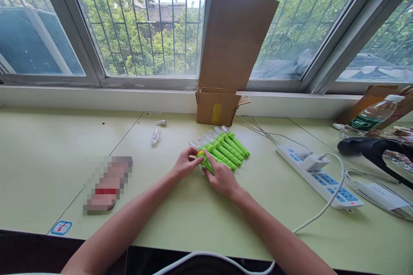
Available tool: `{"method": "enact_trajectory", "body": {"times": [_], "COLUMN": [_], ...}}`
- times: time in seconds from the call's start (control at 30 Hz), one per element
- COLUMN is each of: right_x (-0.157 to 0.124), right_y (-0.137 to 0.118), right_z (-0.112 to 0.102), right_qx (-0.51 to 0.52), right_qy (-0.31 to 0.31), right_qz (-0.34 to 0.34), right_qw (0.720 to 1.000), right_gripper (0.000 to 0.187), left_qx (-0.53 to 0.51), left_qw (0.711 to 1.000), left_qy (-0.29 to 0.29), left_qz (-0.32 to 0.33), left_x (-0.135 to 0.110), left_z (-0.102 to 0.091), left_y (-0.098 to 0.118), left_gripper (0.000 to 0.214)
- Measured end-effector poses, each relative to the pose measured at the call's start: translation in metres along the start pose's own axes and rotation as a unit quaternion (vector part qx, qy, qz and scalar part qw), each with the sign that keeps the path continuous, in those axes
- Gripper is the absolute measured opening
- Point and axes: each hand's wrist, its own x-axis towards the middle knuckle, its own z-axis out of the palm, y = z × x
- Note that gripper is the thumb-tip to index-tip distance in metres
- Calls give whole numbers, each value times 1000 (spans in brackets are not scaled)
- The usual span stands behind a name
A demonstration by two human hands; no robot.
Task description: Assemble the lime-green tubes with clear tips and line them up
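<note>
Several green pens with clear caps (pixel 226 146) lie side by side in a row on the pale green table (pixel 64 146). My left hand (pixel 185 163) pinches the near-left end of the row, fingers closed on the nearest green pen (pixel 205 160). My right hand (pixel 221 178) rests over the same pen from the near side, fingers curled on it. A loose clear cap (pixel 155 135) and a small white piece (pixel 161 122) lie on the table to the left of the row.
An open cardboard box (pixel 217 105) stands behind the pens against the window sill. A white power strip (pixel 319 176) with a plugged charger and cables lies to the right. A water bottle (pixel 372 116) and a black object (pixel 371 148) sit at far right.
</note>
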Motion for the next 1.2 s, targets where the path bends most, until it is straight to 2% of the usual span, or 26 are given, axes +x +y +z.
{"method": "enact_trajectory", "body": {"times": [0.4,0.67,1.03,1.2], "right_x": [0,1,1,0], "right_y": [2,2,0,1], "right_z": [-1,-1,-3,-3], "right_qx": [-2,-16,10,12], "right_qy": [-16,-23,-32,-23], "right_qz": [-11,-18,0,3], "right_qw": [1000,999,999,1000], "right_gripper": [66,65,64,66], "left_qx": [-27,-9,-14,-22], "left_qw": [999,1000,1000,999], "left_qy": [-17,-27,-11,-34], "left_qz": [-19,0,-3,-3], "left_x": [4,4,3,2], "left_z": [-2,-3,-1,-1], "left_y": [-2,-1,1,4], "left_gripper": [39,36,37,38]}}
